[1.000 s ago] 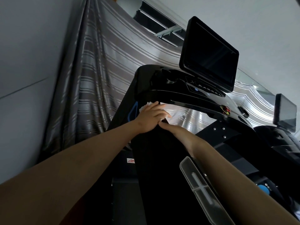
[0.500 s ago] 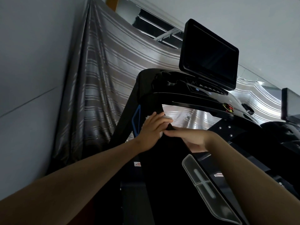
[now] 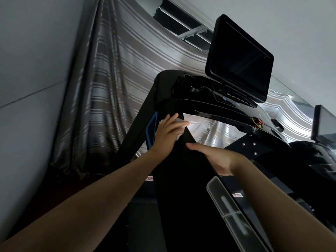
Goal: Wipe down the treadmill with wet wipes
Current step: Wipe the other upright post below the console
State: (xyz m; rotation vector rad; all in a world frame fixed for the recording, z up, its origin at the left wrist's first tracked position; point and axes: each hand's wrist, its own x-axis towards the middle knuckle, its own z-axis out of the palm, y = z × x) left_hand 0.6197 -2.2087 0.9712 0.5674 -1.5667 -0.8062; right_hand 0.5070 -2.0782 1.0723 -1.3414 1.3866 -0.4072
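Head view, dim gym corner. Treadmill [image 3: 174, 88] fills the frame ahead of both hands, with its dark screen [image 3: 240, 57] high beyond the fingertips and the black side rail [image 3: 181, 197] running up under both forearms. The left hand [image 3: 168, 134] lies flat on the top of that rail, fingers [image 3: 171, 122] straight and slightly spread, pressing the wet wipe [image 3: 181, 124] against the surface. White tissue shows just past the fingertips and at the thumb side, right under the glossy crossbar [image 3: 209, 108]. Change over the last second: the right hand [image 3: 216, 158], which met the left fingertips, has dropped back along the rail and now sits just below the left fingers, apart from them. One digit is stretched along the rail's inner edge; the others are hidden behind the rail, so whether it grips cannot be told. The left hand has held its station at the rail's top, wipe still trapped beneath it. Reading: the right hand seems to brace while the left does the wiping. Work is at the rail-to-crossbar junction, with the lower rail, crossbar and console probably still to do.
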